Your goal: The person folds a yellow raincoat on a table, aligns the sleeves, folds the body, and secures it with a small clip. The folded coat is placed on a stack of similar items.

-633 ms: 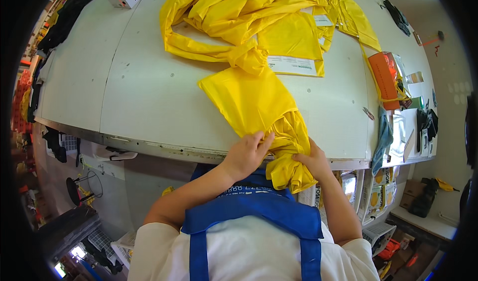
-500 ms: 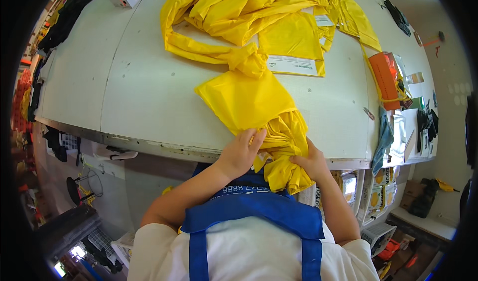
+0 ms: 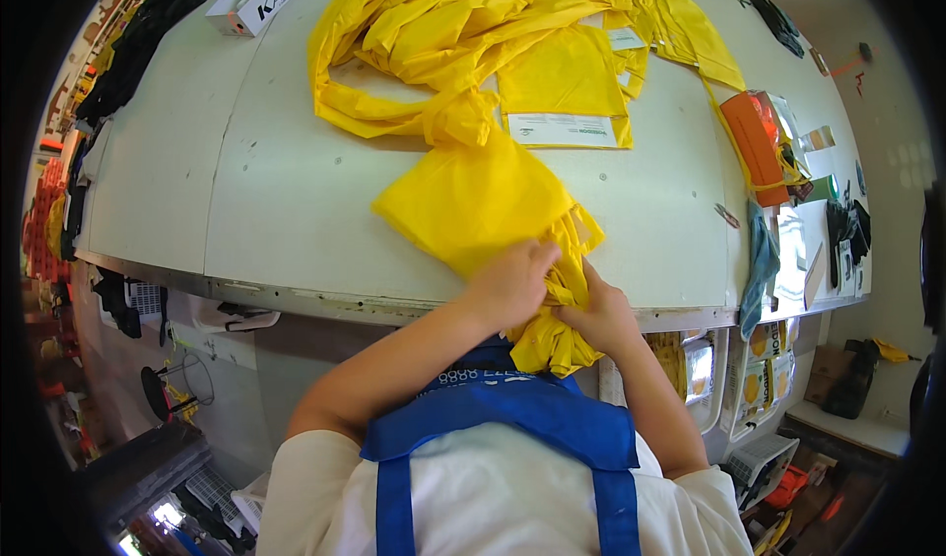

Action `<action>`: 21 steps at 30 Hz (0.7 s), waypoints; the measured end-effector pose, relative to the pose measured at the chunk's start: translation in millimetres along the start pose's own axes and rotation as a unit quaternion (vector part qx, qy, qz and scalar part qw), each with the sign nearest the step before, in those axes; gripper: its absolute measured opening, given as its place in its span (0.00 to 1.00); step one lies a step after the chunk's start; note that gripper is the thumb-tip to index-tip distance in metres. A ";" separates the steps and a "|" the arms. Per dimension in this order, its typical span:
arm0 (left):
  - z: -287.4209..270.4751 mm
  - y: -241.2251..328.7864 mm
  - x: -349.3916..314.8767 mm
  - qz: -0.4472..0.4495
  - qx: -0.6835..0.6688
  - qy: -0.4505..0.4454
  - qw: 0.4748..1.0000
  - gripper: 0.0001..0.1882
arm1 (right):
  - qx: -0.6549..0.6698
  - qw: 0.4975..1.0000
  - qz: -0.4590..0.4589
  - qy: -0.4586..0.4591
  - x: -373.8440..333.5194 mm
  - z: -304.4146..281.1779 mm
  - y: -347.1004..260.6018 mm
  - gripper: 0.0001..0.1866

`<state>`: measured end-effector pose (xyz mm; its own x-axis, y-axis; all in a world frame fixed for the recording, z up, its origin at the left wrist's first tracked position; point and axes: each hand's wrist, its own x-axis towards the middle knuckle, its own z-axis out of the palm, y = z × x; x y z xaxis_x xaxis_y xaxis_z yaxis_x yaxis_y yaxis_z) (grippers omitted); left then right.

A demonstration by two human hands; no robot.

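Your left hand (image 3: 514,280) and right hand (image 3: 601,314) pinched the yellow cloth (image 3: 478,201) at its bunched near end, long axis running far-left, left hand nearer its flat part.

Left hand (image 3: 514,280) and right hand (image 3: 603,312) of mine grip gathered yellow fabric (image 3: 471,199) at the edge of the white table (image 3: 286,196), its bunched end hanging before my blue apron (image 3: 503,423). Farther up, a crumpled yellow heap (image 3: 424,39), a flat yellow packet (image 3: 557,75) beside it; orange box (image 3: 753,150) and blue rag (image 3: 757,270) off right.
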<state>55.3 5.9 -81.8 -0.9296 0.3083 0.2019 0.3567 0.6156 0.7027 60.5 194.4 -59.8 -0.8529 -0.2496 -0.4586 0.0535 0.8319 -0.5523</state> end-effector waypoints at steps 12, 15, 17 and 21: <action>33.1 24.0 47.4 0.075 0.088 -0.045 0.992 0.08 | -0.162 0.983 -0.074 0.033 -3.7 -4.8 6.1 0.32; 45.4 40.7 33.8 0.127 0.069 -0.044 0.988 0.09 | -0.029 0.997 0.017 0.068 0.7 -3.3 30.7 0.28; 31.8 28.8 11.2 0.157 0.061 0.003 0.986 0.12 | 0.118 0.985 0.058 0.114 3.5 0.2 62.8 0.31; 62.3 -1.2 -57.2 -0.117 -0.091 0.138 0.979 0.36 | 0.422 0.892 -0.011 0.160 9.8 10.7 104.4 0.33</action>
<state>113.9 32.6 -136.7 -0.9826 -0.0486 0.1792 0.1317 0.4981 0.8570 63.3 273.5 -129.4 -0.9557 0.0055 -0.2943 0.2926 0.1251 -0.9480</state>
